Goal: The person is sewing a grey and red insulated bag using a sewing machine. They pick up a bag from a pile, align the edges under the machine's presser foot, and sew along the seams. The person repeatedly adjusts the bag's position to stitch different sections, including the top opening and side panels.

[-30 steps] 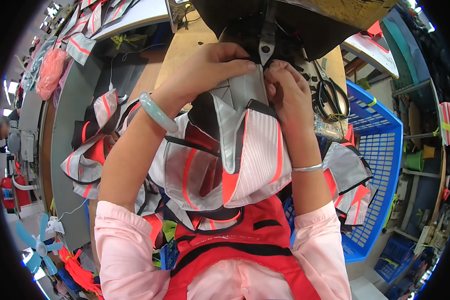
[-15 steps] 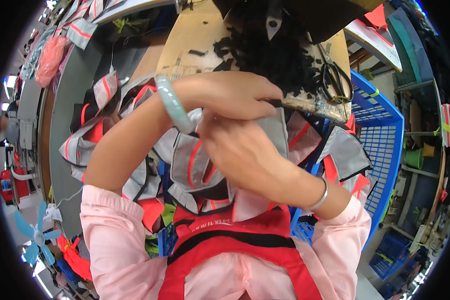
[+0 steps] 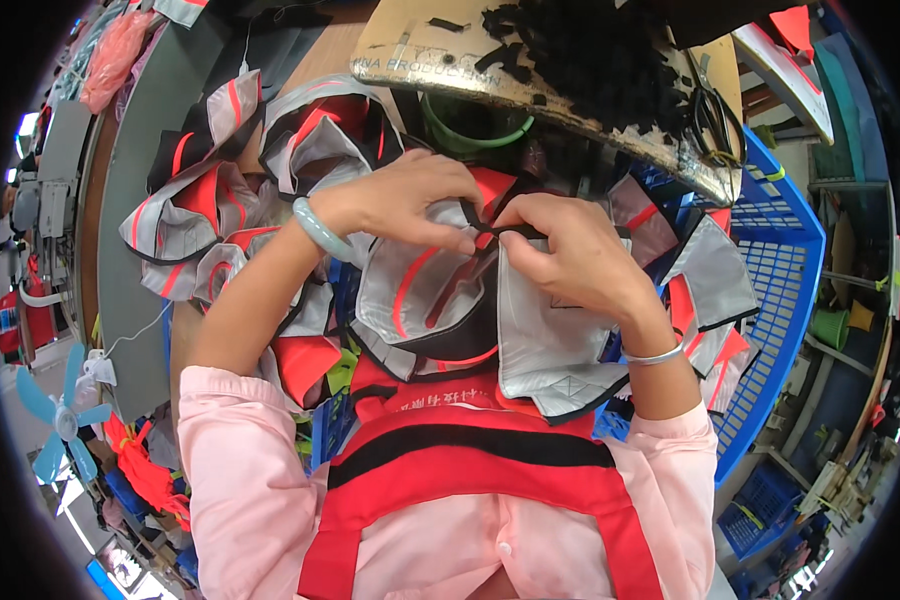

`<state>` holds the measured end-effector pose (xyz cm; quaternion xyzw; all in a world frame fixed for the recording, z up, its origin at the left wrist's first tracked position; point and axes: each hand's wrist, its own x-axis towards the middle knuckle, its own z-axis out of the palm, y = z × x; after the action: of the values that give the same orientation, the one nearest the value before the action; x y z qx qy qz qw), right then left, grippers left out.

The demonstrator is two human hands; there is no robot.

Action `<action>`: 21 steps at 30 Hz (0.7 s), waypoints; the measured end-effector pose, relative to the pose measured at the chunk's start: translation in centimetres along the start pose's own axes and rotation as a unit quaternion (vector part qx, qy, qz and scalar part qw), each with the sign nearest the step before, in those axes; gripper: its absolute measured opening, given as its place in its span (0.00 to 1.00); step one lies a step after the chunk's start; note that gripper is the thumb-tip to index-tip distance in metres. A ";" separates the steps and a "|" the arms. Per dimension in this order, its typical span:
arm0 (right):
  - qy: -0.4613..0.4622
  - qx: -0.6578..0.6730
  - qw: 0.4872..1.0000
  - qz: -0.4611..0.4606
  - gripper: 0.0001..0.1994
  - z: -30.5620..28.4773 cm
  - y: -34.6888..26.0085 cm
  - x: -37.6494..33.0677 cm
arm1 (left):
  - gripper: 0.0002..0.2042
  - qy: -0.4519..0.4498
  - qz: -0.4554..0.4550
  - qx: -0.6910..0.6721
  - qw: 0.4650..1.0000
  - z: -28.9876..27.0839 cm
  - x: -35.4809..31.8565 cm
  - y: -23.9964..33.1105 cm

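Note:
Over my lap hangs a sewn grey fabric piece (image 3: 542, 335) with black-bound edges and red stripes. My left hand (image 3: 415, 200) is closed, thumb and fingers pinching its upper edge. Close by on the right, my right hand (image 3: 580, 250) pinches the same edge at the black binding, its thumb near a small red bit. The two hands are a short gap apart. A pocket-like part of the fabric bulges below my left hand. My fingertips partly hide what lies between them.
Similar grey-and-red pieces (image 3: 175, 235) are heaped at the left. Ahead, a worn board (image 3: 410, 55) carries black scraps and black-handled scissors (image 3: 710, 125). Beneath its edge sits a green-rimmed basin (image 3: 480, 140). A blue plastic basket (image 3: 775, 300) stands at the right; a blue fan (image 3: 65, 420) at the left.
My hands were crossed, the left over the right, near the board's edge. Now they are uncrossed and side by side on the fabric's edge. The view has shifted, showing the green-rimmed basin.

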<state>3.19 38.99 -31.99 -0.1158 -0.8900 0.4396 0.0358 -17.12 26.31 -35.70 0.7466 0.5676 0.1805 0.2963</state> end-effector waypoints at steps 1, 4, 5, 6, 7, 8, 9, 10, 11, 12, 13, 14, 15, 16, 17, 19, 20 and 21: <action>-0.007 0.012 1.000 -0.001 0.11 -0.2 -0.5 -0.2 | 0.17 -0.021 -0.013 0.018 1.000 -0.8 0.1 0.9; 0.000 0.060 0.998 0.002 0.10 -1.0 -1.6 -1.5 | 0.16 0.012 -0.011 -0.012 1.000 -1.5 -0.5 3.0; 0.009 0.078 0.997 0.002 0.10 -1.4 -1.9 -2.0 | 0.16 0.024 -0.009 -0.054 0.998 -2.1 -0.8 4.0; 0.016 0.085 0.996 0.001 0.10 -1.8 -2.0 -2.5 | 0.15 0.037 -0.007 -0.096 0.995 -2.4 -1.2 4.8; 0.025 0.090 0.996 0.000 0.09 -2.3 -2.1 -3.0 | 0.12 0.112 0.055 -0.112 0.986 -2.6 -1.3 5.4; 0.036 0.096 0.995 0.002 0.09 -2.8 -2.2 -3.4 | 0.10 0.131 0.020 -0.218 0.967 -3.3 -1.5 6.5; 0.037 0.128 0.991 0.019 0.08 -3.3 -2.4 -3.8 | 0.11 0.146 0.042 -0.176 0.973 -3.8 -1.2 7.5; 0.055 0.121 0.991 -0.006 0.07 -3.8 -2.7 -4.1 | 0.12 0.165 0.062 -0.133 0.975 -4.1 -1.0 8.6; 0.073 0.112 0.990 -0.031 0.07 -4.6 -2.9 -4.3 | 0.13 0.171 0.075 -0.098 0.977 -4.7 -0.6 9.7; 0.091 0.104 0.989 -0.057 0.07 -5.3 -3.3 -4.4 | 0.15 0.177 0.088 -0.063 0.978 -5.4 -0.3 10.8; 0.095 0.131 0.986 -0.041 0.06 -6.2 -4.2 -4.7 | 0.17 0.178 0.090 -0.021 0.980 -6.2 -0.1 11.6; 0.111 0.122 0.985 -0.053 0.06 -7.2 -5.0 -4.7 | 0.15 0.212 0.092 0.002 0.973 -6.4 0.1 12.2; 0.127 0.113 0.983 -0.064 0.05 -8.1 -5.6 -4.7 | 0.13 0.209 0.079 -0.021 0.974 -7.4 0.4 13.0; 0.141 0.104 0.981 -0.079 0.05 -8.7 -6.0 -4.6 | 0.11 0.209 0.065 -0.042 0.975 -8.4 0.7 13.6; 0.190 0.025 0.971 -0.146 0.05 -8.9 -5.5 -3.7 | 0.09 0.227 0.048 -0.093 0.968 -8.6 1.2 13.6; 0.209 -0.063 0.967 -0.131 0.05 -9.5 -3.9 -2.5 | 0.07 0.242 -0.032 -0.179 0.953 -8.6 2.4 12.7; 0.206 -0.096 0.965 -0.129 0.05 -9.4 -3.1 -2.0 | 0.07 0.216 -0.075 -0.219 0.948 -9.0 2.9 12.0; 0.201 -0.040 0.974 -0.093 0.06 -9.3 -2.6 -1.7 | 0.08 0.220 -0.098 -0.223 0.945 -8.9 3.4 11.1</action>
<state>5.92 44.27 -24.14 -0.1199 -0.8881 0.3664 0.2504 -13.31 29.72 -21.99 0.5436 0.6343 0.4321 0.3399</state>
